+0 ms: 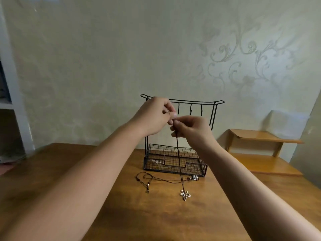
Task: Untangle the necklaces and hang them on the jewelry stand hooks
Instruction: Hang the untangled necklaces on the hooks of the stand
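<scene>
Wooden table [156, 214] bears a black wire jewelry stand [175, 164]; left hand [154, 117] and right hand [192, 129] pinch a dark cord necklace [179, 164], its silver flower pendant [185, 194] dangling.

Dim, warm, even light; soft shadows; wide-angle bending at edges; slight overall softness, corners blurred.

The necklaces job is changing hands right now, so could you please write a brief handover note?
Left hand and right hand: both pinch the top of the flower-pendant necklace, raised in front of the jewelry stand; its pendant hangs near the table.
Second necklace lies loose on the table before the stand's basket.
Done: the two look separated.
Left: the visible hooks are bare; hang both.
</scene>
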